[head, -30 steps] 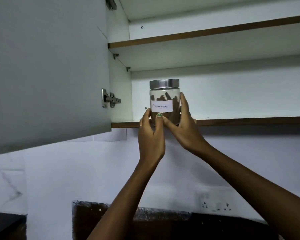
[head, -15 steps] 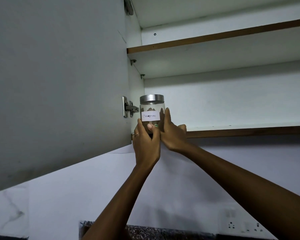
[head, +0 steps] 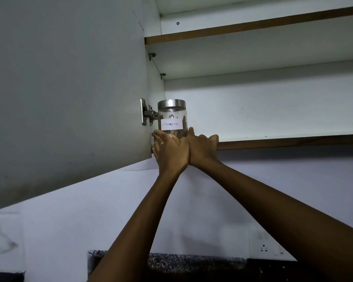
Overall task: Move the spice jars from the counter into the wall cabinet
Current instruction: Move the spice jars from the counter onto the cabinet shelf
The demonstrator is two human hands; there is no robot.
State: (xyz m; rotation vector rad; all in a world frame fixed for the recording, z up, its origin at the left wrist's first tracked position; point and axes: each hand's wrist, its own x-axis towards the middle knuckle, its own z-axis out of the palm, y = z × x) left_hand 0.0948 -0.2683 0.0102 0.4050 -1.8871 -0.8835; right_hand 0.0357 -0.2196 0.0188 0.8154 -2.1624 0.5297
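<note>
A glass spice jar (head: 172,117) with a metal lid and a white "Cinnamon" label stands at the far left end of the wall cabinet's lower shelf (head: 283,142), close to the side wall. Both arms reach up to it. My left hand (head: 168,151) wraps its fingers around the jar's base from the left front. Pressed against it, my right hand (head: 202,147) touches the jar's lower right side, its other fingers lying over the shelf edge. The jar's bottom is hidden behind the hands.
The open cabinet door (head: 65,88) fills the left side, its metal hinge (head: 146,111) just left of the jar. An upper shelf (head: 253,25) runs above. Below are a white wall, a socket plate (head: 264,247) and a dark speckled counter backsplash (head: 192,259).
The jar has moved left and deeper along the lower shelf to its left end. Both hands slid down to its base. The camera tilted upward.
</note>
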